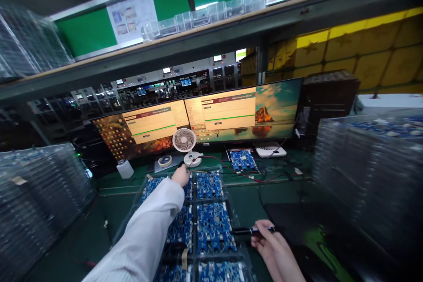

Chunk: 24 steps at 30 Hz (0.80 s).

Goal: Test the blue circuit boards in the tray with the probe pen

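My right hand [272, 244] is closed around a black pen [249, 231], which points left over the edge of the tray. My left hand [181, 176] reaches to the far end of the tray, close to the base of a small white fan [184, 141]. Its fingers look curled, and whatever they grip is hidden. Between the two hands lies a clear plastic tray [235, 216] with compartments. Blue circuit boards [214, 224] fill these compartments; the left forearm covers part of them. A bit of tan tape [184, 259] sticks to a near compartment.
Tall stacks of clear trays stand at the left [42, 202] and right [357, 185]. Two monitors [228, 114] line the back, with a lone blue board [243, 160], thin cables, a tape roll [165, 161] and a white bottle [125, 169] before them. A dark mat [297, 220] lies right.
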### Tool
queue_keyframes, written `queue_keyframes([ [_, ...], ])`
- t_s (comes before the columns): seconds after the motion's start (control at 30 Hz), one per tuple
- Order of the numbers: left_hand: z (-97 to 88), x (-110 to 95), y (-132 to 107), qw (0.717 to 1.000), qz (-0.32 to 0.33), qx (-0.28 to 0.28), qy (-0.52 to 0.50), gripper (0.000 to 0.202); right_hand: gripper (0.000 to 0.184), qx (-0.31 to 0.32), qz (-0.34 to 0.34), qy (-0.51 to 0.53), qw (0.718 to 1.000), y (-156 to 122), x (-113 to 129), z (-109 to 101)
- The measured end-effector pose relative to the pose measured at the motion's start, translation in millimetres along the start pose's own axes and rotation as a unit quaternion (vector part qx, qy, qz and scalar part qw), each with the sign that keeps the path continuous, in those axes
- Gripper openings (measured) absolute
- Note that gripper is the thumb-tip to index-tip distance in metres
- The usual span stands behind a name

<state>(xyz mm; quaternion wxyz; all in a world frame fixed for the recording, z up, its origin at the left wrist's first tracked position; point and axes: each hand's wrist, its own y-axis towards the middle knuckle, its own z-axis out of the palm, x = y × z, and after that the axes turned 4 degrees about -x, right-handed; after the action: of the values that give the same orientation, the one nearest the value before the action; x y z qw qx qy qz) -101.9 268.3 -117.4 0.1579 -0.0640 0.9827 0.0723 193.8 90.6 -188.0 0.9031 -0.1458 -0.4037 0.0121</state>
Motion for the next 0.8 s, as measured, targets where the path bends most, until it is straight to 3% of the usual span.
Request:
queue_keyframes([
  [0.2,17.5,-4,13,1.0,0.009,-0.009,-0.01,0.008,0.043,0.004,-0.001,0.015,1.0,1,1,0],
  [0.47,21.0,-15,19,0.998,-0.046,-0.05,-0.001,0.018,0.042,0.01,0.009,0.029,0.999,-3,3,5],
  [0.63,7.1,-26,13,0.998,-0.037,-0.054,-0.018,0.023,0.042,0.002,0.01,0.052,0.999,-1,9,3],
  [0.8,-22.0,-20,-18,0.997,0.024,-0.019,-0.066,0.024,0.04,-0.011,0.012,0.075,0.997,2,13,-1],
])
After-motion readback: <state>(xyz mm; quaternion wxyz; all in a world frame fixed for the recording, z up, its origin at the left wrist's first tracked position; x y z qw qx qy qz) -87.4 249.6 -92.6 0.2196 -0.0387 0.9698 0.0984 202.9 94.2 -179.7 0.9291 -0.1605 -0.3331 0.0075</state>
